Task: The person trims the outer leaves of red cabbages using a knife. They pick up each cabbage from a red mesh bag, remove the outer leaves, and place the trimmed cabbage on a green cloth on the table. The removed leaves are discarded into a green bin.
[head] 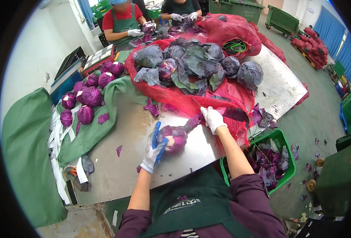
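Observation:
My left hand (153, 150), in a white glove with blue-coated fingers, holds a red cabbage (175, 142) against the metal tabletop (110, 154). The cabbage's pale cut stem faces me. A purple outer leaf (194, 121) stretches from its upper right towards my right hand (213, 119), whose white-gloved fingers are closed at the leaf's end. From the same fist a thin, blade-like tool (197, 102) points up and left; its handle is hidden. Just beyond lies an open red mesh sack (163, 93) with untrimmed dark cabbages (200, 61) on it.
Trimmed cabbages (87, 96) rest on green cloth (104, 125) at left. A green crate (291, 169) of leaf scraps stands by my right side. Across the table, two people in aprons (123, 26) handle cabbages. A full mesh sack (232, 29) lies at the back.

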The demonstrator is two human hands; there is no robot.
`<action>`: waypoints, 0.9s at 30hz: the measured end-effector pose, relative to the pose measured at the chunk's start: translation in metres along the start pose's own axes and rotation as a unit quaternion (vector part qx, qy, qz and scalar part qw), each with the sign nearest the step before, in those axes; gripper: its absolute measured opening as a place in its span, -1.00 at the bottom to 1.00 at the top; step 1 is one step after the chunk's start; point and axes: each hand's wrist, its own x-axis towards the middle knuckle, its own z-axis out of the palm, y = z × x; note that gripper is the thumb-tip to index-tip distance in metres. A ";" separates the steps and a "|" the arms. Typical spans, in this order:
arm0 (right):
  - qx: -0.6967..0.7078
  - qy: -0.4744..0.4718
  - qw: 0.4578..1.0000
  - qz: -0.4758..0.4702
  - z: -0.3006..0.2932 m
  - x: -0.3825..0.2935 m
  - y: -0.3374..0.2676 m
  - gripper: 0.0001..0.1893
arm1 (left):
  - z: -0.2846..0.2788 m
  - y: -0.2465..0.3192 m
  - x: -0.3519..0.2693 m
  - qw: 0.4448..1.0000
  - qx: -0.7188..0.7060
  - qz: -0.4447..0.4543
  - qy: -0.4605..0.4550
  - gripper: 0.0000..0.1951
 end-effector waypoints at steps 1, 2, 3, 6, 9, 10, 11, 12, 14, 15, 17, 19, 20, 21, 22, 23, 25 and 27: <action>0.023 0.028 0.999 0.001 -0.005 -0.008 -0.018 -0.43 | -0.005 0.000 -0.004 1.000 0.029 0.003 0.008 -0.36; 0.046 0.056 0.997 0.004 -0.010 -0.022 -0.033 -0.45 | -0.008 0.000 -0.007 0.998 0.058 0.005 0.014 -0.36; 0.067 0.083 0.994 0.007 -0.027 -0.040 -0.056 -0.47 | -0.009 0.001 -0.013 0.996 0.085 0.007 0.020 -0.37; 0.088 0.054 0.993 -0.053 -0.074 -0.105 -0.116 -0.61 | -0.008 -0.004 -0.019 0.984 0.162 0.044 0.068 -0.38; 0.044 0.130 0.964 -0.227 -0.040 -0.132 -0.107 -0.58 | 0.006 -0.007 -0.005 0.969 0.220 0.100 0.052 -0.41; 0.037 0.171 0.960 -0.218 -0.038 -0.140 -0.114 -0.58 | 0.009 -0.004 -0.003 0.961 0.252 0.103 0.050 -0.41; 0.029 0.212 0.954 -0.209 -0.037 -0.148 -0.122 -0.58 | 0.011 -0.003 -0.001 0.952 0.284 0.106 0.048 -0.42; 0.021 0.254 0.945 -0.202 -0.037 -0.151 -0.128 -0.58 | 0.011 -0.003 0.000 0.950 0.289 0.112 0.049 -0.39; 0.042 0.243 0.950 -0.193 -0.035 -0.150 -0.128 -0.56 | 0.014 -0.011 0.001 0.957 0.257 0.120 0.058 -0.38; 0.052 0.238 0.952 -0.188 -0.034 -0.149 -0.128 -0.55 | 0.016 -0.012 0.002 0.961 0.241 0.124 0.061 -0.38; 0.045 0.235 0.952 -0.193 -0.036 -0.146 -0.129 -0.57 | 0.016 -0.014 0.004 0.959 0.239 0.133 0.069 -0.35; 0.038 0.223 0.956 -0.189 -0.034 -0.141 -0.128 -0.60 | 0.021 -0.008 0.004 0.971 0.184 0.128 0.083 -0.35; 0.037 0.212 0.959 -0.185 -0.026 -0.135 -0.127 -0.62 | 0.023 -0.008 0.003 0.971 0.190 0.119 0.087 -0.34; 0.036 0.202 0.961 -0.184 -0.027 -0.130 -0.132 -0.62 | 0.022 -0.006 0.001 0.970 0.197 0.112 0.092 -0.34; 0.048 0.134 0.983 -0.120 -0.031 -0.125 -0.136 -0.62 | 0.022 -0.004 0.000 0.968 0.204 0.104 0.099 -0.34; 0.059 0.064 0.995 -0.055 -0.037 -0.117 -0.140 -0.61 | 0.026 -0.005 -0.003 0.948 0.266 0.133 0.110 -0.33; 0.086 0.046 0.995 0.024 -0.019 -0.095 -0.126 -0.46 | 0.033 -0.002 -0.009 0.936 0.286 0.179 0.102 -0.33; 0.090 0.168 0.975 -0.114 0.023 -0.062 -0.085 -0.43 | 0.029 -0.008 -0.011 0.946 0.257 0.189 0.060 -0.32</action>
